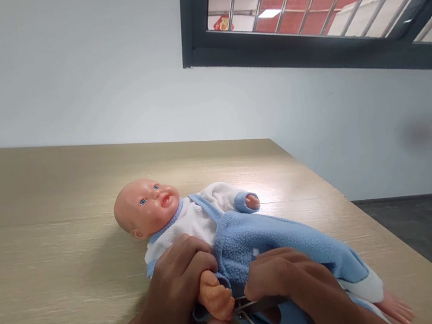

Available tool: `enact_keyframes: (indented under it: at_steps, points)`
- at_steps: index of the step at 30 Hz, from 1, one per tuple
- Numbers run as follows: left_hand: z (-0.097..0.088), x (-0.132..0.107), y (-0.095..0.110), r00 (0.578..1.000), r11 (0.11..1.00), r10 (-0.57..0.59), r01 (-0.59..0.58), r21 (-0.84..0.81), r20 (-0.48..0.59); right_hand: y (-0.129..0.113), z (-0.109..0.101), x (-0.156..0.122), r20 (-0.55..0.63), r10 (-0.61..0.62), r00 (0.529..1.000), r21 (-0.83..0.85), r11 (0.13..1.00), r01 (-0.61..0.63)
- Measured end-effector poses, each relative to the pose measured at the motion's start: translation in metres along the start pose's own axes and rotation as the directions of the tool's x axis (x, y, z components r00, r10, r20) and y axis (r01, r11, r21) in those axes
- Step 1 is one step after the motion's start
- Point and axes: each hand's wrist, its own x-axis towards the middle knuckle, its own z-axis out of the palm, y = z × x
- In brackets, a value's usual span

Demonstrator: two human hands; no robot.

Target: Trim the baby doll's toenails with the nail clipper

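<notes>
Doll (pixel 191 213) lies face-up on table (pixel 47 218), head left; blue suit (pixel 258 236) is on torso and legs, far arm sleeved, feet bare. Left hand (pixel 178 290) is closed around near arm, bare doll hand (pixel 215 295) poking out; right hand (pixel 293 285) pinches suit fabric at waist beside it; near sleeve looks unfinished; thin metal bit under right hand, unclear.

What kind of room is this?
Probably a plain indoor workroom: a bare wooden table against a white wall, a barred window, and a baby doll lying on the table.
</notes>
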Motion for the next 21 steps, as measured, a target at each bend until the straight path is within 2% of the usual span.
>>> enact_keyframes:
  at_steps: [7,21]
  points:
    - [0.001,-0.001,0.000,1.000,1.000,-0.006,0.006,-0.006,0.008,0.001,0.002,0.016,0.032,-0.034,0.999,-0.076,0.996,0.036]
    - [0.001,-0.002,-0.001,1.000,1.000,-0.005,0.005,-0.012,0.009,0.002,0.004,0.013,0.039,-0.042,0.998,-0.109,0.993,0.046]
